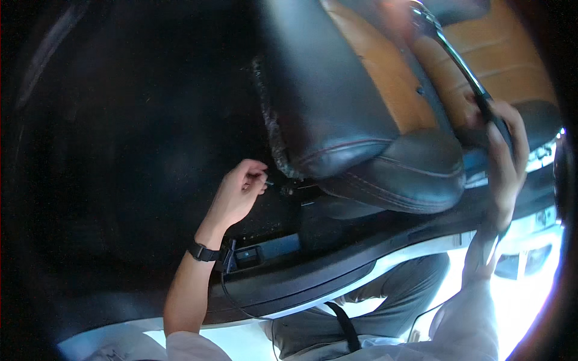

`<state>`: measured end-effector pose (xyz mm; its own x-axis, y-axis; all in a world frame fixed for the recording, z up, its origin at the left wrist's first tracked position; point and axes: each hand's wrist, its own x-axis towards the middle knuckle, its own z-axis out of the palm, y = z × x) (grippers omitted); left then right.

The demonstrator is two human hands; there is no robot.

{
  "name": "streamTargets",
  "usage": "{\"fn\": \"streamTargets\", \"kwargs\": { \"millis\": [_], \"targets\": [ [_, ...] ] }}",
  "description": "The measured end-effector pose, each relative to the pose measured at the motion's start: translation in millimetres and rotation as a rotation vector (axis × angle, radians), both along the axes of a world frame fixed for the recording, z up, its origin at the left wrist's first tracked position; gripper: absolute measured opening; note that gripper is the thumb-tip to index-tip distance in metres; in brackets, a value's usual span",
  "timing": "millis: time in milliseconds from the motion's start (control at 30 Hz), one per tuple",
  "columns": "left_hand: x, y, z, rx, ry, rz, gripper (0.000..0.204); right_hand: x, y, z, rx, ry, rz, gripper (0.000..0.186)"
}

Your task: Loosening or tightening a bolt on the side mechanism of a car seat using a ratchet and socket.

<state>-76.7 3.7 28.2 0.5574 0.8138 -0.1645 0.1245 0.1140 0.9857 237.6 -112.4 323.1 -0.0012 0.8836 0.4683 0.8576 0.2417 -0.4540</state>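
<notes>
My right hand [507,147] is wrapped round the black grip of a ratchet wrench [460,63]. Its chrome shaft slants up and to the left over a car seat [337,84], the head near the top edge of the view. My left hand [239,185] has its fingers curled together beside the seat's lower corner. A tiny piece pokes out at its fingertips, too small to name. The seat has dark leather sides, a tan centre and red stitching.
A blurred pinkish shape [398,19] lies by the wrench head; I cannot make out what it is. Below my left hand runs the dark door sill [325,280] with a small switch panel [247,256]. A thin cable [232,298] hangs from my left wrist. The left side is very dark.
</notes>
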Motion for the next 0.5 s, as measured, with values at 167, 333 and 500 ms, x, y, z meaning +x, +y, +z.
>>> {"fn": "streamTargets", "kwargs": {
  "millis": [167,333,500],
  "targets": [
    [9.3,4.8,-0.7,-0.055,-0.042,0.022,0.015,50.3,57.0,-6.6,-0.077,-0.527,0.005,0.026],
    [3.0,7.4,-11.1,0.016,0.0,-0.011,0.018,12.0,71.5,-4.1,0.031,-0.891,0.307,0.033],
    [-30.2,19.1,-4.3,0.146,0.226,-0.117,0.019,-18.1,114.1,-7.4,-0.358,-0.522,0.733,0.036]
  ]
}}
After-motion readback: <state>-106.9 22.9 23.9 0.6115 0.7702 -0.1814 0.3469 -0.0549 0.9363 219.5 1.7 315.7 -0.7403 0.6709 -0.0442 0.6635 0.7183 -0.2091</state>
